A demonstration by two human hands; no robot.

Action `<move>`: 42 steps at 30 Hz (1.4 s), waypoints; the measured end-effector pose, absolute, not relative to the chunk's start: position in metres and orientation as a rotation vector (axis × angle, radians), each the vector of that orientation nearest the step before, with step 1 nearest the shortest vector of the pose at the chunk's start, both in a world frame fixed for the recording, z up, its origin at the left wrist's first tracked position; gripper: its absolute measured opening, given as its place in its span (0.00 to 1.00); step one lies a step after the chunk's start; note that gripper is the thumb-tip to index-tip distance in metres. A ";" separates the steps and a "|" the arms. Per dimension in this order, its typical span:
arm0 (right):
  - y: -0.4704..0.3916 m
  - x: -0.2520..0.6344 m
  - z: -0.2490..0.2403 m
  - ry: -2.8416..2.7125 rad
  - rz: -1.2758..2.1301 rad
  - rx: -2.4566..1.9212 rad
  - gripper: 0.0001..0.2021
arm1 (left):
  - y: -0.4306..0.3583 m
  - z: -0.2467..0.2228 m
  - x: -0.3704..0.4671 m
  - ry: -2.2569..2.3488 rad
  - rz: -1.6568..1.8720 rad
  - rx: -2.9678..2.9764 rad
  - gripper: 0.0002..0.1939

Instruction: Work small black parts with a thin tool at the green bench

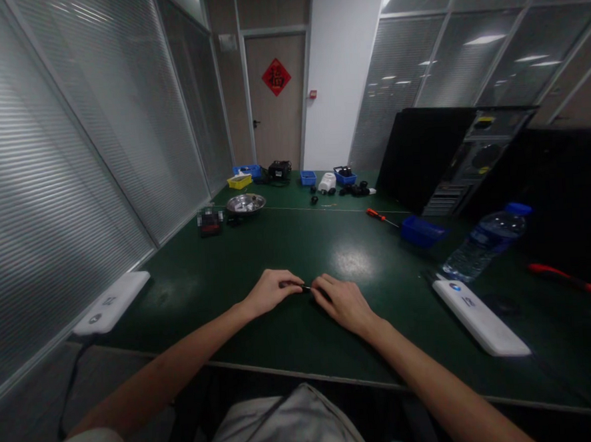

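1. Small dark rod [306, 288]: in the head view it lay between the fingertips of the two hands, over the near middle of the table [297, 247]. Whether it touched the tabletop could not be told.
2. Its long axis ran roughly left to right, close to in line with the near table edge. It lay to the right of the left hand [276, 290] and to the left of the right hand [343, 301]; both were right at it, so neither was clearly nearer.
3. The left hand was closed in a pinch on the rod's left part. The right hand had its fingers curled at the right end; whether they gripped it or merely touched it could not be told.
4. The fingers themselves stood in the way of the view, covering both ends of the rod.
5. Well apart on the right lay a white power bank-like slab [482, 319], with a tilted water bottle [484, 243] just beyond it. Farther off were a blue bin [421, 232] and an orange-handled screwdriver [374, 213], its shaft pointing toward the bin.
6. At far left sat a metal bowl [245, 211]; a second white slab [113, 302] lay at near left. None of these came between the hands.
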State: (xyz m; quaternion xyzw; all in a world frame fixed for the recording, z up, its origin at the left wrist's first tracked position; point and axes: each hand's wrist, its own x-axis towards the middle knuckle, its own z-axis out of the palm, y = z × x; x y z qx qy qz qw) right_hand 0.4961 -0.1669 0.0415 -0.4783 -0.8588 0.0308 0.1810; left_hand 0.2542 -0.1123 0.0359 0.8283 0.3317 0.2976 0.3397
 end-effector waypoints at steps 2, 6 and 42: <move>-0.168 0.496 0.043 -2.437 0.078 -1.363 0.11 | -0.114 0.038 0.255 0.838 0.770 2.206 0.11; -0.170 0.495 0.047 -2.474 0.060 -1.365 0.12 | -0.116 0.043 0.255 0.833 0.721 2.284 0.11; -0.166 0.490 0.041 -2.484 0.027 -1.318 0.11 | -0.112 0.029 0.262 0.829 0.798 2.030 0.10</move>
